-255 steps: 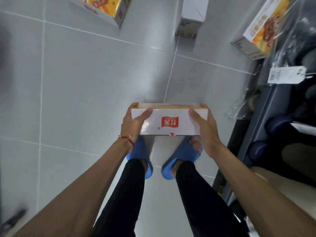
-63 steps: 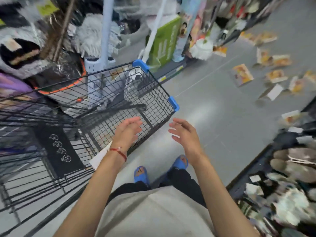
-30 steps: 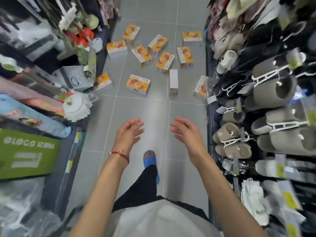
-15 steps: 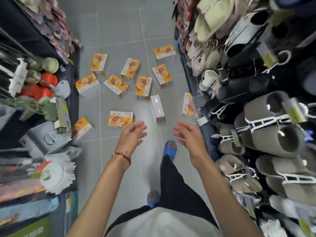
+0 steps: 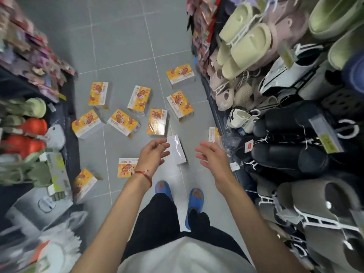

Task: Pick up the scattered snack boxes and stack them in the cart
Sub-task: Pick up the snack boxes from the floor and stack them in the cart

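Several orange-and-white snack boxes lie scattered on the grey tiled aisle floor ahead of me. A box showing its plain white face [image 5: 177, 149] lies between my hands. Another box [image 5: 126, 167] lies partly under my left wrist, one [image 5: 157, 121] just beyond, and one [image 5: 213, 134] leans at the right shelf's foot. My left hand [image 5: 154, 153] and my right hand [image 5: 211, 155] hover above the floor, both empty with fingers apart. The cart is out of view.
Racks of slippers [image 5: 246, 44] on hangers line the right side of the aisle. Shelves with mops and cleaning goods [image 5: 29, 131] line the left. A box [image 5: 84, 182] rests against the left shelf base. My feet in blue sandals [image 5: 195, 198] stand below my hands.
I have turned away from the cart and walked up the aisle; the boxes are now closer beneath my hands. Both hands stay empty and held out.
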`<state>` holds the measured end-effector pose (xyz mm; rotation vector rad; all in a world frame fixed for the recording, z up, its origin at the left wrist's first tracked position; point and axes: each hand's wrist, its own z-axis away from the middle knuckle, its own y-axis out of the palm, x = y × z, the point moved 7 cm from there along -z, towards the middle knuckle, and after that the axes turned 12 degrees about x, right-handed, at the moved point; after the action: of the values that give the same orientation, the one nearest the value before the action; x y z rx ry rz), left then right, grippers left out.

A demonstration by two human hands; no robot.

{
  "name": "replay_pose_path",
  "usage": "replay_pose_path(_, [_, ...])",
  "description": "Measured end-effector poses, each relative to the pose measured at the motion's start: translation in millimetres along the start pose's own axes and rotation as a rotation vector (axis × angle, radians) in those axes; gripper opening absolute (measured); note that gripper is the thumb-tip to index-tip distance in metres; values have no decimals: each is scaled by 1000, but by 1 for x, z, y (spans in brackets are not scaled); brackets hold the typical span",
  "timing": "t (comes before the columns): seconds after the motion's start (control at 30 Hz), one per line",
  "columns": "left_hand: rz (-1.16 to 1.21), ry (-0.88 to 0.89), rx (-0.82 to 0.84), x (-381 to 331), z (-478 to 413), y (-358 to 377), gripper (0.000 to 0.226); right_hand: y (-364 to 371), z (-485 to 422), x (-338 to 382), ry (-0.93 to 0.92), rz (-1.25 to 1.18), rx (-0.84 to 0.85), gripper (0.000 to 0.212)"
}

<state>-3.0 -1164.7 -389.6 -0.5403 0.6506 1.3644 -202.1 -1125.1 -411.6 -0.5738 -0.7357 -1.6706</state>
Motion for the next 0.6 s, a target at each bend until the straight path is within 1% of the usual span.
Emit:
replay_pose_path(0.2, [-36, -91, 102, -35, -105, -19, 28, 9, -72, 16, 53, -81, -120, 17])
replay_pose_path(0.33, [-166, -205, 171, -42, -174, -30, 32, 11, -118, 4, 129, -161, -247, 15])
replay_pose_path(0.4, [-219, -227, 194, -44, -208, -32, 30, 11, -143, -8, 154, -168, -312, 13])
replay_pose_path(0.47, [-262, -257, 214, -39, -245, -33, 29, 9, -170, -27, 197, -122, -357, 12])
replay_pose_path(0.53, [-319, -292, 227, -25, -279, -34, 25, 5, -196, -57, 273, -111, -379, 22])
replay_pose_path(0.6, [-377, -334, 223, -3, -314, -36, 20, 2, -219, -87, 335, -103, -384, 14])
